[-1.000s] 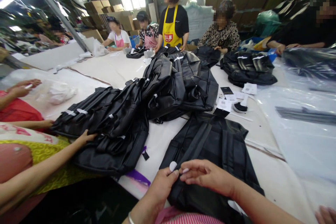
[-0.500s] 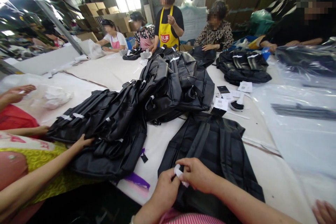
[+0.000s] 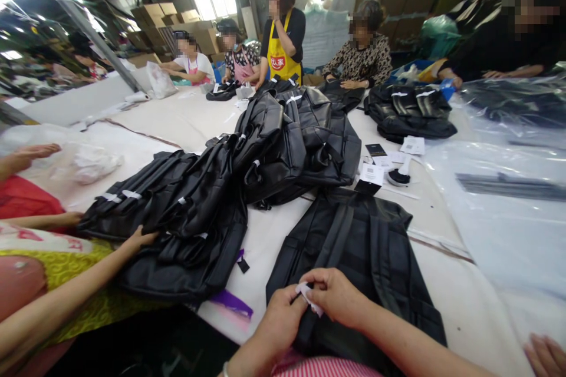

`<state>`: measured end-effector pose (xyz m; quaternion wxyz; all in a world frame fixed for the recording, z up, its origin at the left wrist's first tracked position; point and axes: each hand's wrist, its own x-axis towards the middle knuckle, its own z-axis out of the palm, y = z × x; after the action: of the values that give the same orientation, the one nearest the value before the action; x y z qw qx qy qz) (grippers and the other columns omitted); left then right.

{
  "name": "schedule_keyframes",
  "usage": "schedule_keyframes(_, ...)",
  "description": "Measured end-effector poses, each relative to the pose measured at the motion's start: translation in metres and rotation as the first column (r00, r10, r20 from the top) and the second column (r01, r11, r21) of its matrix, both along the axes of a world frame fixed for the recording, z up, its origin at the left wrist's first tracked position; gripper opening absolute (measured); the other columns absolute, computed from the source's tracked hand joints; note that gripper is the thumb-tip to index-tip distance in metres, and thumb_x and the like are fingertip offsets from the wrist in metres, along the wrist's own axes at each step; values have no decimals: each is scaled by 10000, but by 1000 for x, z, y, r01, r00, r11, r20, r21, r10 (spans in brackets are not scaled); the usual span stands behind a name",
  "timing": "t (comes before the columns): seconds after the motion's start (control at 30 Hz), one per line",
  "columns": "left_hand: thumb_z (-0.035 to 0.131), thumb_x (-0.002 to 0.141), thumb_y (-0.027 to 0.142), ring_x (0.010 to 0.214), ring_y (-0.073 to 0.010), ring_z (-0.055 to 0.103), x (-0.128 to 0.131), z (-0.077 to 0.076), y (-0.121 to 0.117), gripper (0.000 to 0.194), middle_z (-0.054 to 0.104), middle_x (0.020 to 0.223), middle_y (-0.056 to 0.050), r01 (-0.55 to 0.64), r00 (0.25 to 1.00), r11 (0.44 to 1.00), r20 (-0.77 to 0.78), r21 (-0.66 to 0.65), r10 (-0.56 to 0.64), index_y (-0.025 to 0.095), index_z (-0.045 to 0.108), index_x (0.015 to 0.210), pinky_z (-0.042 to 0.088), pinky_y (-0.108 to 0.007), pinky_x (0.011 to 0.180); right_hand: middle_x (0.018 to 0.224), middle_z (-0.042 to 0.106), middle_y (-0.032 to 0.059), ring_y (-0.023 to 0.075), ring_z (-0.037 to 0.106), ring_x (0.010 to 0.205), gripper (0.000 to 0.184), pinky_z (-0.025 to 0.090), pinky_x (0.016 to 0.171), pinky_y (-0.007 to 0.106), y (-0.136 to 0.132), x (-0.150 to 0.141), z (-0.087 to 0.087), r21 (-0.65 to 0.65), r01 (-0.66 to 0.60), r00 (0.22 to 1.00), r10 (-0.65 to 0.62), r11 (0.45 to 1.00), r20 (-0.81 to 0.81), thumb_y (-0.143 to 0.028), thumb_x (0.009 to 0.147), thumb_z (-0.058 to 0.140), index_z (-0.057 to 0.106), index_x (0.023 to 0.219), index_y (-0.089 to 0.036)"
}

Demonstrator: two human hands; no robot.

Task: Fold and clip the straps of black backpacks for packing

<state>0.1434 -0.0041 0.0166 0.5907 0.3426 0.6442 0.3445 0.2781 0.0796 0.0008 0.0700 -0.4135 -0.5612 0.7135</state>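
Note:
A black backpack lies flat on the white table right in front of me. Over its near edge, my left hand and my right hand meet, both pinching a small white strip that looks like tape or a label. The fingers of both hands are closed on it. What part of the backpack the strip touches is hidden by my fingers.
A heap of black backpacks fills the table's middle, with a neighbour's hand on it at left. Paper tags and a black brush lie beyond my backpack. Clear plastic bags cover the right side. Several people work at the far end.
My hands have closed together on the white strip; a second ago the left thumb held it apart from the right fingers. The person in the yellow apron raised a hand to the face.

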Motion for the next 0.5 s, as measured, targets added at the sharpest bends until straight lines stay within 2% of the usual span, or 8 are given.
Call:
schedule_keyframes(0.2, 563, 856, 449, 886, -228, 636, -2, 1, 0, 374, 732, 844, -43, -11, 1000, 1000, 23, -17, 12, 134, 740, 954, 457, -305, 776, 482, 585, -51, 62, 389, 347, 304, 240, 338, 184, 4, -1, 5, -71, -8, 1000, 8, 997, 6, -197, 681, 587, 694, 960, -139)
schedule_keyframes(0.37, 574, 845, 411, 871, -229, 635, -2, 0, 2, 358, 731, 834, -47, -30, 999, 999, 22, -37, 31, 122, 733, 983, 452, -304, 757, 491, 577, -50, 84, 482, 435, 233, 340, 436, 197, 2, -2, 4, -136, 64, 994, -75, 989, -77, -195, 653, 605, 696, 861, -143)
schedule_keyframes(0.43, 564, 850, 395, 891, -234, 637, -1, -1, 2, 346, 735, 865, -51, -16, 1000, 999, 0, -32, 16, 128, 732, 991, 453, -305, 763, 498, 562, -52, 97, 501, 461, 205, 366, 468, 213, 0, -2, 1, -107, 79, 992, -89, 991, -87, -201, 662, 608, 694, 840, -146)
schedule_keyframes(0.5, 546, 861, 371, 911, -237, 642, 1, -1, 2, 329, 738, 891, -50, 1, 999, 1000, -37, -22, -2, 138, 730, 1004, 456, -306, 775, 525, 569, -47, 108, 518, 493, 182, 380, 497, 227, -3, 0, -1, 14, 60, 996, -59, 998, -63, -198, 696, 590, 698, 838, -162)
